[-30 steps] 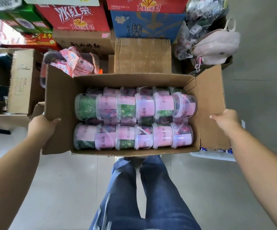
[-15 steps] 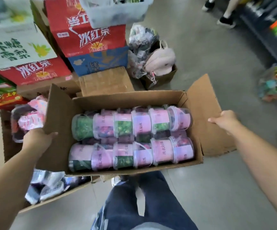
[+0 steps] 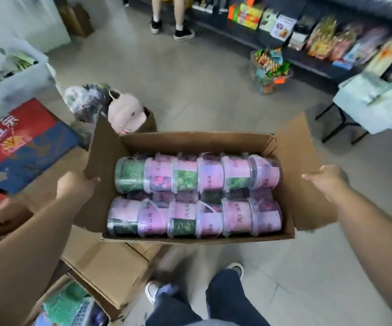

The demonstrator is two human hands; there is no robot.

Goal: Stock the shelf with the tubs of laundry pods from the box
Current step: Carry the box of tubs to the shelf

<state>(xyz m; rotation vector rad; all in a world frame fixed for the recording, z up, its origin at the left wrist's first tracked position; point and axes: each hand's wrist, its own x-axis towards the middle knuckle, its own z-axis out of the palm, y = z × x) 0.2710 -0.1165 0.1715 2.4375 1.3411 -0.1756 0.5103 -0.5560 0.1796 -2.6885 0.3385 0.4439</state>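
The legs [image 3: 232,300] are mid-stride on the floor, directly below the box [image 3: 190,143].

Change: a second ago the box faced the stacked cartons [image 3: 25,142]. It has since swung right with the body, so the cartons now lie to the left and open floor lies ahead. Judgement: this is the carrying stage. The load is being taken toward the shelf, and no tub has been removed.

Left hand [image 3: 76,184]: clamped on the left flap [image 3: 96,161], thumb over the flap's edge. The fingers behind the flap are hidden.

Right hand [image 3: 326,178]: grasping the edge of the right flap [image 3: 308,196], thumb on the inner face. The fingers behind are hidden.

Tubs [image 3: 210,177]: all in the box, lying on their sides in two full rows, with more partly visible beneath.

Shelf [image 3: 319,64]: far right, well apart from the box, carrying packaged goods. Another person's legs [image 3: 171,20] stand near its far end.
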